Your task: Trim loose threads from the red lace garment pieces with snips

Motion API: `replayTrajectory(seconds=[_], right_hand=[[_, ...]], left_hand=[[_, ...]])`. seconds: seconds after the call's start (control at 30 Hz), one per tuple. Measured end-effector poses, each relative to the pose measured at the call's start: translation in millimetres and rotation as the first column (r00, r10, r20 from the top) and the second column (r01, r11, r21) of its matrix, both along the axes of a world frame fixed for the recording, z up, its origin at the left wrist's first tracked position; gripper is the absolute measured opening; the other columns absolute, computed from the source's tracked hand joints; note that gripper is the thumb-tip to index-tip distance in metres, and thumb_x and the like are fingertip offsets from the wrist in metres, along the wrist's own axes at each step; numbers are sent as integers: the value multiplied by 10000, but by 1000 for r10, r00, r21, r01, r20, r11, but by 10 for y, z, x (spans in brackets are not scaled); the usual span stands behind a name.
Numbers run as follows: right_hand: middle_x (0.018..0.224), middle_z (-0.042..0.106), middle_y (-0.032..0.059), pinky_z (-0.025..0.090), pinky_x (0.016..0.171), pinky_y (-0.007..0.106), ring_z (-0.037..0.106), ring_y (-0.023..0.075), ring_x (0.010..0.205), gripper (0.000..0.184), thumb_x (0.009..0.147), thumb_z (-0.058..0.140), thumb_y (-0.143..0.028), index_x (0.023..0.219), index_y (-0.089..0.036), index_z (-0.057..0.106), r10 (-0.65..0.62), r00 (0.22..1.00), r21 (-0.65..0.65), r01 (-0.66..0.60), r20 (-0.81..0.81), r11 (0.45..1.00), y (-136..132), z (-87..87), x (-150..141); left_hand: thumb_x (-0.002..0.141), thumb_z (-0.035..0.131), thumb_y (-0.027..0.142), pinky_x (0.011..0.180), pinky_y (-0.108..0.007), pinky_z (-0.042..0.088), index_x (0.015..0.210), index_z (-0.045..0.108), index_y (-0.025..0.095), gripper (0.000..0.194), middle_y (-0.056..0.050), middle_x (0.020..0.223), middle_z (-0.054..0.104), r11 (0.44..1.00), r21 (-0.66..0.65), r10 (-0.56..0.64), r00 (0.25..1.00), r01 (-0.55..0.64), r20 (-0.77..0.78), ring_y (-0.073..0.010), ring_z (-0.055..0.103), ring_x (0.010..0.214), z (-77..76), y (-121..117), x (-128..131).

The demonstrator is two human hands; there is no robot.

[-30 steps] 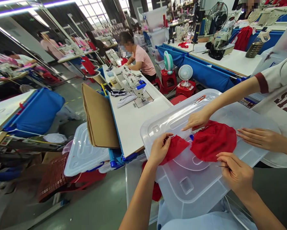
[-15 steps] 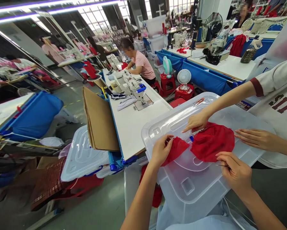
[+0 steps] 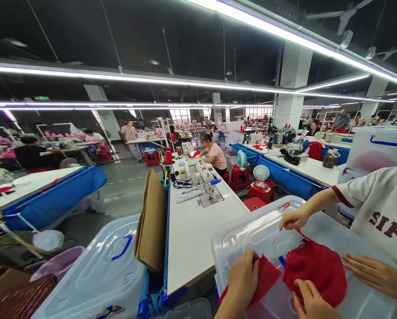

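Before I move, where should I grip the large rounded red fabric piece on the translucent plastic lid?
Probably pinch the near edge of the large rounded red fabric piece, coming from the near side, where the right hand is: it lies low and wrinkled, and a co-worker's hands flank its far and right sides.

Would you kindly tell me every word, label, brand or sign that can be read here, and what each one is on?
"SIF": dark red letters on the shirt at the right; the picture's edge may cut off more.
Too small to read: the green sign at the far left.
Too blurred to read: any marking on the sewing machine.
I can read no other text.
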State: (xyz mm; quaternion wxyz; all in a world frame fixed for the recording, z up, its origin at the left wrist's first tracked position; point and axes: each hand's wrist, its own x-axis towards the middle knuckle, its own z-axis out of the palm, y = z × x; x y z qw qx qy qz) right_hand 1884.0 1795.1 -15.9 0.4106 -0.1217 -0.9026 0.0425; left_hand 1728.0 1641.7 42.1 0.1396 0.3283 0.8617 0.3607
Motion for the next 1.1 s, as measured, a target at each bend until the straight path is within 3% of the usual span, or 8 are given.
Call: replayTrajectory(seconds=[0.1,0.2,0.33,0.47,0.63,1.1], right_hand=[[729,694,49,377,228,341,651,286,431,447,775,473,-227,1146,-468,543,-69,996,-7,69,-52,998,-23,27,-12],[764,699,34,389,256,341,630,246,398,387,796,474,-245,1104,-453,581,-100,995,17,100,-32,995,-86,120,20],[894,708,27,443,370,285,654,172,474,232,868,463,-206,970,-277,658,-264,949,91,251,175,964,-267,324,108],[966,717,27,421,452,240,675,139,572,188,889,528,-216,1020,-208,664,-357,860,107,342,364,934,-427,524,121],[974,719,12,397,510,238,682,133,651,148,879,571,-163,969,-211,678,-307,839,14,337,449,941,-499,608,113],[959,706,16,369,545,250,672,133,676,95,907,569,-198,945,-203,656,-148,903,-135,219,402,966,-537,585,101]], left_hand=[[890,397,219,781,-329,409,947,608,236,219,-54,1004,706,1000,6,-28,1000,28,-7,-233,632,948,-13,3,13],[899,396,238,766,-327,411,950,616,242,226,-47,998,711,998,37,-58,998,58,-20,-229,637,938,-19,2,15],[910,427,267,776,-324,418,974,630,234,216,-52,1011,717,995,43,-84,996,85,-34,-229,644,948,36,-39,34],[915,466,281,769,-324,418,985,637,224,193,-64,1031,716,993,17,-112,990,114,-86,-235,639,965,84,-68,30],[920,459,271,705,-312,399,954,642,229,190,-47,956,725,994,19,-107,990,109,-96,-220,643,879,87,-107,1],[892,445,339,676,-303,405,903,635,241,214,-16,854,710,994,76,-74,995,78,-60,-190,618,779,61,-165,-79]])
